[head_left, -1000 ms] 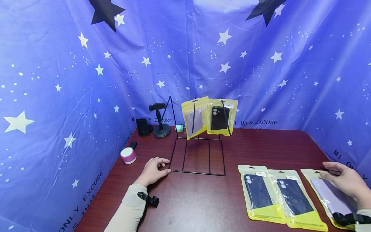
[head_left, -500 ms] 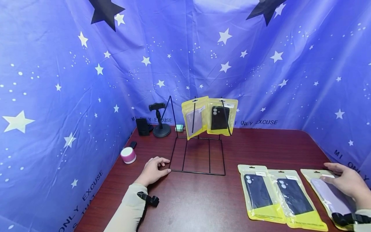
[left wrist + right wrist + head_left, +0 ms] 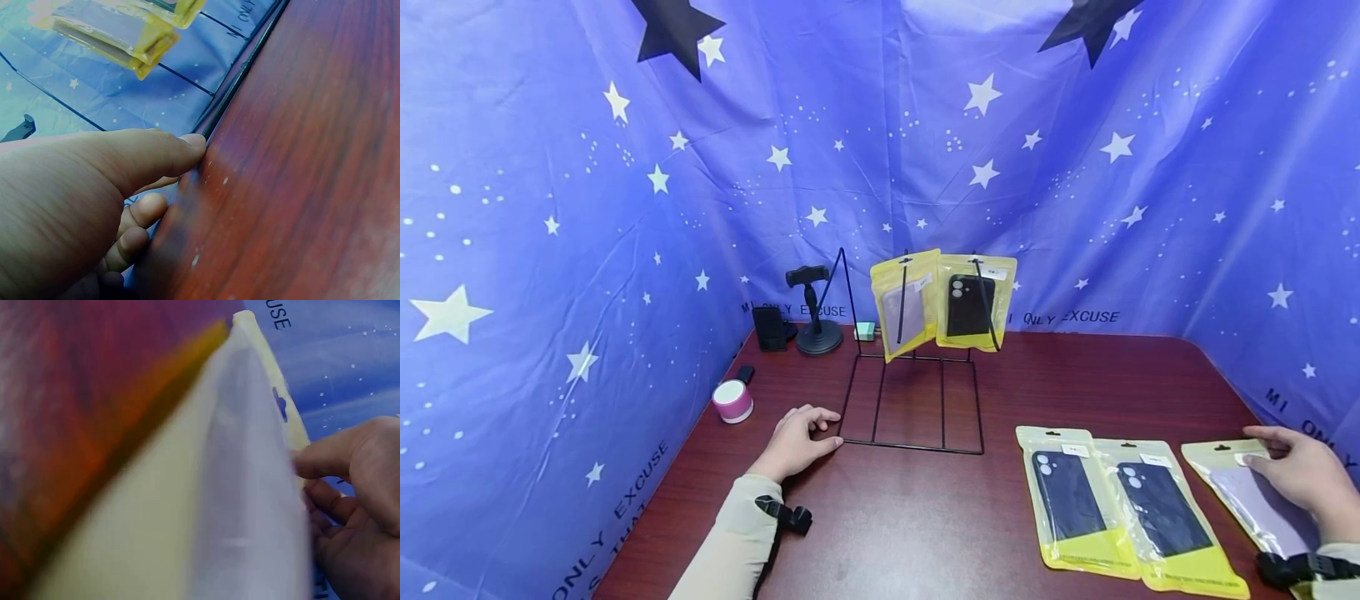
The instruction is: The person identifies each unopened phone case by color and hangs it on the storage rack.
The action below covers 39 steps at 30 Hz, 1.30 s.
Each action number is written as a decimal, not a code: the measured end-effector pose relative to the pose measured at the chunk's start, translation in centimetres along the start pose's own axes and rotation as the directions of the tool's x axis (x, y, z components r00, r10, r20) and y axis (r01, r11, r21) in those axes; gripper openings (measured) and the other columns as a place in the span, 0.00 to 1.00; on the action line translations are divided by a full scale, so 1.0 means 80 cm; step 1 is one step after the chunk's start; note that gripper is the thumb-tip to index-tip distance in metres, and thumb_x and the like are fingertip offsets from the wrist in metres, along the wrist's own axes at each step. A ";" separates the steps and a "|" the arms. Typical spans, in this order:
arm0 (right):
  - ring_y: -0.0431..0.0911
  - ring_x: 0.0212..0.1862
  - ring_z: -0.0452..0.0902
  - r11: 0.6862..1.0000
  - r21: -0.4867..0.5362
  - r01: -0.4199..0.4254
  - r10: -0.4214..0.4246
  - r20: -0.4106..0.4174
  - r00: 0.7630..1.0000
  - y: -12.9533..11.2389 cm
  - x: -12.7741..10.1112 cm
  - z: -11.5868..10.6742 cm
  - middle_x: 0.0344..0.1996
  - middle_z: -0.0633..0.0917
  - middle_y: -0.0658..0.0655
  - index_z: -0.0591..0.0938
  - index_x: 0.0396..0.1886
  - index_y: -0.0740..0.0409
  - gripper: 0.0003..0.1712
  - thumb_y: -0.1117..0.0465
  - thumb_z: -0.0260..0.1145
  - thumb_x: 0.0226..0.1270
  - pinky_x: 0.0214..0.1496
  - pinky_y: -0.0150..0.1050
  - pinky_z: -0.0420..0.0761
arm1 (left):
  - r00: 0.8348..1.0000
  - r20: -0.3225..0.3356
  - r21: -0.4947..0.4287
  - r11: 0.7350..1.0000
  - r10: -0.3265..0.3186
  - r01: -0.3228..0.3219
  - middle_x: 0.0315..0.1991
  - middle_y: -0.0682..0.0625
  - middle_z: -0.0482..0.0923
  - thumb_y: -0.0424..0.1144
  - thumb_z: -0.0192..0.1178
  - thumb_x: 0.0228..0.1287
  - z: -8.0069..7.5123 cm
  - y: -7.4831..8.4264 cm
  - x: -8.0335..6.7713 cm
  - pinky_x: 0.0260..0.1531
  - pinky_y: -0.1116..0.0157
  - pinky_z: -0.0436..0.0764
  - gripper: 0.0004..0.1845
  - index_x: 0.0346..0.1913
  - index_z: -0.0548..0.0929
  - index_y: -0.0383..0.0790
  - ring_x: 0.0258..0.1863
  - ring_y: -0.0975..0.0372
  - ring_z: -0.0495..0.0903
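Observation:
At the left, my left hand (image 3: 793, 442) holds the front left corner of a black wire display rack (image 3: 912, 447); in the left wrist view the thumb tip lies against its rod (image 3: 234, 87). On the far right my right hand (image 3: 1303, 479) pinches the right edge of a yellow-edged bag holding a lilac phone case (image 3: 1262, 508). Close up in the right wrist view, the bag (image 3: 156, 531) stands tilted, with thumb and fingers at its edge near the hang hole. Two bagged phone cases hang on the rack, one lilac (image 3: 912, 312), one black (image 3: 964, 304).
Two more bags with dark phone cases (image 3: 1067, 496) (image 3: 1161, 508) lie side by side on the dark red table (image 3: 1097, 383). Back left stand a black phone holder (image 3: 818, 337) and a small green-white block (image 3: 864, 331). A pink-and-white cylinder (image 3: 732, 402) sits near the left edge.
My right thumb has come onto the bag with the lilac case, and the bag has shifted slightly right and tilted. The left hand and the rack have stayed put.

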State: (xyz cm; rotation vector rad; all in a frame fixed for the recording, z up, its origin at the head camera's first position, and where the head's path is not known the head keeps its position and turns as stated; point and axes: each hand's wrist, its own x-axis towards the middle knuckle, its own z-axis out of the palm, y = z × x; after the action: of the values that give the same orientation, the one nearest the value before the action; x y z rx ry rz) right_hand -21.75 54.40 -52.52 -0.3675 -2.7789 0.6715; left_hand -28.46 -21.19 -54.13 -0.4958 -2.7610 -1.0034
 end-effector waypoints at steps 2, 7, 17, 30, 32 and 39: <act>0.76 0.49 0.72 0.999 0.004 -0.034 0.034 -0.021 0.999 0.001 -0.001 0.004 0.49 0.76 0.85 0.76 0.54 0.81 0.22 0.72 0.69 0.64 0.50 0.69 0.70 | 1.000 -0.002 -0.002 1.000 0.002 -0.002 0.35 0.63 0.74 0.48 0.79 0.57 0.001 -0.001 0.000 0.47 0.55 0.68 0.18 0.51 0.89 0.56 0.41 0.64 0.72; 0.77 0.53 0.70 0.995 0.010 -0.098 0.098 -0.041 0.994 0.002 -0.001 0.008 0.52 0.74 0.85 0.79 0.52 0.79 0.18 0.73 0.68 0.64 0.56 0.71 0.67 | 1.000 -0.003 -0.004 1.000 0.003 -0.003 0.35 0.63 0.74 0.48 0.79 0.57 0.001 -0.003 0.000 0.47 0.55 0.68 0.18 0.51 0.89 0.57 0.41 0.64 0.72; 0.73 0.48 0.74 0.989 0.010 -0.144 0.145 -0.031 0.989 -0.004 -0.004 0.004 0.45 0.80 0.81 0.83 0.41 0.76 0.09 0.70 0.66 0.71 0.52 0.67 0.68 | 1.000 0.002 -0.007 1.000 -0.002 0.002 0.35 0.63 0.74 0.48 0.79 0.58 0.002 -0.004 0.000 0.47 0.54 0.68 0.18 0.51 0.89 0.57 0.41 0.64 0.72; 0.26 0.24 0.64 0.979 0.159 0.124 -0.093 -0.189 0.978 -0.003 -0.025 -0.020 0.19 0.78 0.30 0.87 0.24 0.59 0.13 0.76 0.66 0.65 0.26 0.30 0.65 | 1.000 0.002 0.007 1.000 0.002 -0.002 0.35 0.63 0.75 0.47 0.79 0.57 0.002 -0.002 0.000 0.47 0.55 0.69 0.19 0.52 0.89 0.55 0.41 0.64 0.72; 0.25 0.24 0.65 0.945 0.270 0.183 -0.125 -0.219 0.968 -0.007 -0.029 -0.023 0.20 0.75 0.22 0.86 0.21 0.47 0.23 0.80 0.64 0.64 0.24 0.27 0.65 | 1.000 0.001 0.014 1.000 0.003 -0.003 0.35 0.63 0.75 0.48 0.79 0.58 0.002 -0.002 0.000 0.47 0.56 0.69 0.19 0.52 0.89 0.55 0.41 0.64 0.72; 0.21 0.24 0.71 0.784 0.523 0.335 -0.188 -0.314 0.931 -0.023 -0.035 -0.032 0.23 0.82 0.24 0.86 0.26 0.30 0.35 0.81 0.62 0.69 0.24 0.19 0.67 | 1.000 0.003 0.001 1.000 -0.006 0.006 0.35 0.62 0.75 0.47 0.79 0.57 0.001 -0.002 0.000 0.48 0.55 0.68 0.19 0.52 0.89 0.55 0.41 0.63 0.72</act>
State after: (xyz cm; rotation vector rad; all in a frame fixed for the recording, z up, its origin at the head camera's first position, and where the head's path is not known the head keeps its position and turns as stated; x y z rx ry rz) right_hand -18.72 53.02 -49.94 0.0659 -2.1885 1.2342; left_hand -28.52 -21.25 -54.28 -0.4903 -2.7672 -1.0034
